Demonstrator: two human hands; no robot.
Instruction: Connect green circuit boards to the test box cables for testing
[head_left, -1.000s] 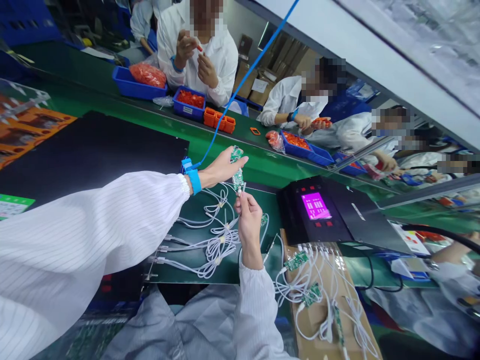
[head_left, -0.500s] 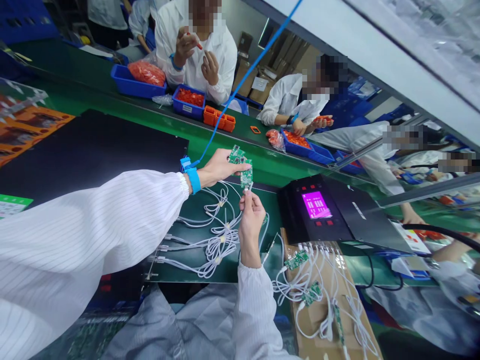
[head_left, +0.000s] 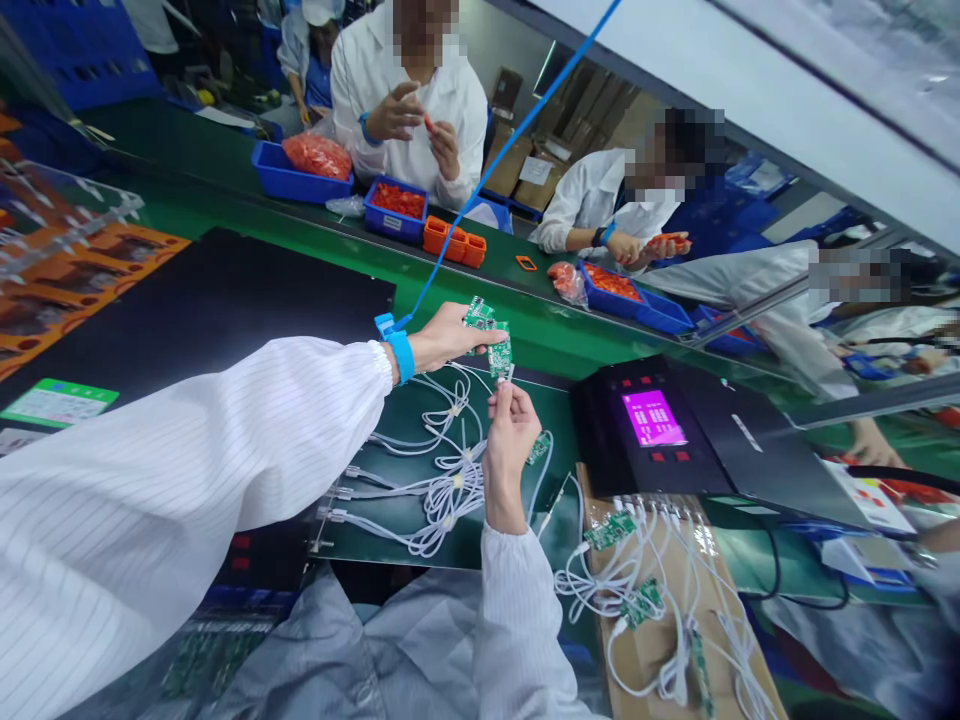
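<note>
My left hand point(head_left: 448, 334), with a blue strap at the wrist, is closed on green circuit boards point(head_left: 499, 352), two of them showing, overlapped. Just below, my right hand point(head_left: 512, 425) pinches a white cable plug point(head_left: 501, 382) at the lower edge of the nearer board. Whether the plug is fully seated is too small to tell. Bundled white cables point(head_left: 450, 490) lie on the green table under my hands. Another green board point(head_left: 537, 448) lies just right of my right hand, partly hidden by it.
A black device point(head_left: 630, 430) with a lit magenta screen stands at right. Boards on white cables lie over cardboard point(head_left: 622, 660). A black panel point(head_left: 300, 290) is at left. Across the belt, people handle orange parts beside blue bins point(head_left: 396, 222).
The whole view has shifted, so things appear slightly further right. My hands keep the same hold on the boards and plug. The person opposite has moved their hands.
</note>
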